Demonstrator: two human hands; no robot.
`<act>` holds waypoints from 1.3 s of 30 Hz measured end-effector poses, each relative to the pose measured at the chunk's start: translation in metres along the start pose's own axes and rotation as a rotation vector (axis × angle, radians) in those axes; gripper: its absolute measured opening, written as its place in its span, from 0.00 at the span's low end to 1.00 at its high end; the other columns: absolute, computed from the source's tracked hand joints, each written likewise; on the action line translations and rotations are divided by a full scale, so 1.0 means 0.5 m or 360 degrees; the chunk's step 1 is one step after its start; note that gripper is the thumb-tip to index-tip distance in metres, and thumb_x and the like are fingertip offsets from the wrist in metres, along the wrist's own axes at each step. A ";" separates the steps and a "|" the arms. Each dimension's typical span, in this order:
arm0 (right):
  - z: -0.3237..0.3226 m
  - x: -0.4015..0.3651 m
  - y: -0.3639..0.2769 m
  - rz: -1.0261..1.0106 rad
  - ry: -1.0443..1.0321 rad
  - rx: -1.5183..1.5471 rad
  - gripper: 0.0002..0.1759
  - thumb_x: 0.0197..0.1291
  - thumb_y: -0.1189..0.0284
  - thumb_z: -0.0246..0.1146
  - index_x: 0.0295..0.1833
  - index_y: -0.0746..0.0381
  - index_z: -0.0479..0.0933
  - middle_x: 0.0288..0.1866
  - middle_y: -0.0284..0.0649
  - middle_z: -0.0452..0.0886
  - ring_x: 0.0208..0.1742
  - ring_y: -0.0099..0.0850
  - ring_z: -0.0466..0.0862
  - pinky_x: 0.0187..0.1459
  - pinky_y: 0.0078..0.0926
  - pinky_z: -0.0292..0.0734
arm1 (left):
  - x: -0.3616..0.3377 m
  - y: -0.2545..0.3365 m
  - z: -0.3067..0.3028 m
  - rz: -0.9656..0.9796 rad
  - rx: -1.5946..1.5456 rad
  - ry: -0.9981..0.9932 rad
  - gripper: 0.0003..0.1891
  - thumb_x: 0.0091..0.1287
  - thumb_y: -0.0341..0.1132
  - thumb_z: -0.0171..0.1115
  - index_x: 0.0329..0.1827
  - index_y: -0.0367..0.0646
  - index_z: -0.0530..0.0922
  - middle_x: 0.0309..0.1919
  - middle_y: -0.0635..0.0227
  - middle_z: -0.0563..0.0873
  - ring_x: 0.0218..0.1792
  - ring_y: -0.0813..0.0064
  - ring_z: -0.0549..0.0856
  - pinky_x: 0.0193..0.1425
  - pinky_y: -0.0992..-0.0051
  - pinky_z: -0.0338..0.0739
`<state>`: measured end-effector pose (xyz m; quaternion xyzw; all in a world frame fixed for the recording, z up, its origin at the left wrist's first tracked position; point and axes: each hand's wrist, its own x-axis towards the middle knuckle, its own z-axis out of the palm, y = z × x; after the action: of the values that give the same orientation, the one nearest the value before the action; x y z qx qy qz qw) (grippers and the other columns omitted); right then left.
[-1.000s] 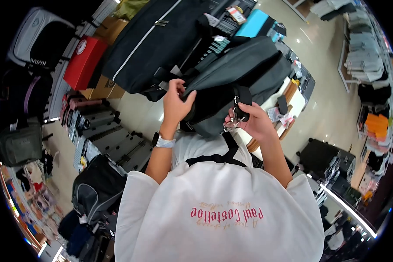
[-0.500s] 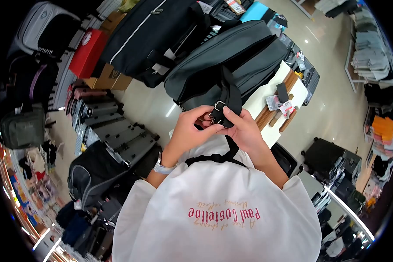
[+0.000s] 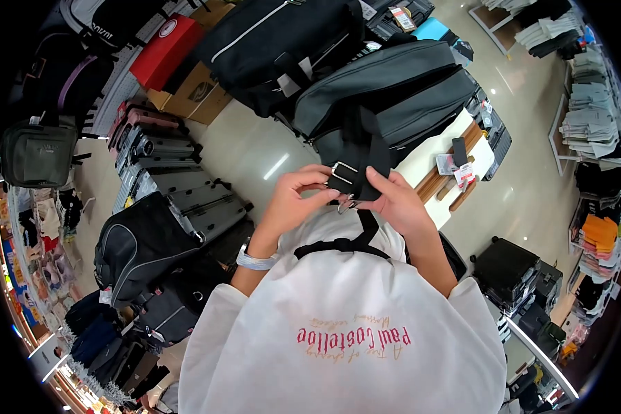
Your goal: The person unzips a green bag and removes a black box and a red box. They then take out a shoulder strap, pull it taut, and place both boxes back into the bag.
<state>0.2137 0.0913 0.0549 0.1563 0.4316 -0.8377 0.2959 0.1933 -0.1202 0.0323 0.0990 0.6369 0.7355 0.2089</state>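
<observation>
A wide black strap (image 3: 369, 141) with a silver buckle (image 3: 344, 172) is held up between both hands, in front of my white shirt. My left hand (image 3: 293, 201) pinches the strap's edge at the buckle, thumb and fingers closed. On the other side, my right hand (image 3: 399, 200) grips the strap with its thumb on top; the fingers behind are partly hidden. A small metal clip (image 3: 346, 205) hangs just below the buckle. Beyond the hands a dark grey bag (image 3: 376, 76) lies with its top gaping, and the strap runs up against it.
A black duffel bag (image 3: 276, 48) lies beside the grey bag. Grey suitcases (image 3: 179, 176) and a black backpack (image 3: 145, 245) stand on the left. At right are a white and wood-coloured surface with tags (image 3: 464, 174), black suitcases (image 3: 507, 272) and shelves of folded clothes (image 3: 590, 110).
The buckle has turned flatter toward me and shows more clearly. My left fingers have shifted to its left side. The view has swung, so the bags appear further right.
</observation>
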 end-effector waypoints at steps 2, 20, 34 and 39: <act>0.031 -0.005 -0.012 -0.0047 -0.0014 0.0074 0.23 0.74 0.61 0.51 0.60 0.71 0.73 0.48 0.49 0.84 0.50 0.39 0.86 0.55 0.38 0.80 | -0.034 -0.002 -0.056 0.0020 -0.0006 0.0008 0.08 0.61 0.22 0.65 0.43 0.32 0.82 0.41 0.65 0.84 0.41 0.77 0.84 0.48 0.78 0.79; -0.219 -0.082 -0.122 -0.0293 -0.0188 0.1288 0.18 0.75 0.64 0.47 0.34 0.63 0.69 0.16 0.31 0.66 0.09 0.17 0.64 0.17 0.15 0.64 | -0.268 -0.065 -0.371 -0.0061 -0.0524 0.1406 0.05 0.66 0.30 0.66 0.35 0.38 0.82 0.19 0.76 0.76 0.17 0.86 0.71 0.22 0.83 0.62; -0.156 -0.049 -0.076 0.0065 -0.0215 0.0386 0.18 0.59 0.67 0.49 0.46 0.69 0.73 0.25 0.44 0.73 0.15 0.23 0.61 0.15 0.19 0.55 | -0.262 -0.099 -0.320 0.0384 -0.1018 0.1796 0.09 0.74 0.39 0.53 0.40 0.43 0.75 0.38 0.66 0.81 0.41 0.68 0.80 0.50 0.64 0.73; -0.064 -0.026 -0.061 0.0166 -0.0147 -0.0220 0.22 0.58 0.75 0.52 0.58 0.71 0.71 0.29 0.40 0.75 0.21 0.19 0.65 0.21 0.14 0.58 | -0.269 -0.109 -0.307 0.0435 -0.1045 0.1232 0.14 0.69 0.37 0.51 0.25 0.46 0.63 0.22 0.73 0.64 0.25 0.76 0.66 0.32 0.73 0.64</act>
<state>0.2047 0.1359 0.0626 0.1191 0.4657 -0.7956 0.3689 0.2602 -0.3107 -0.0306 -0.1685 0.3847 0.8996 -0.1196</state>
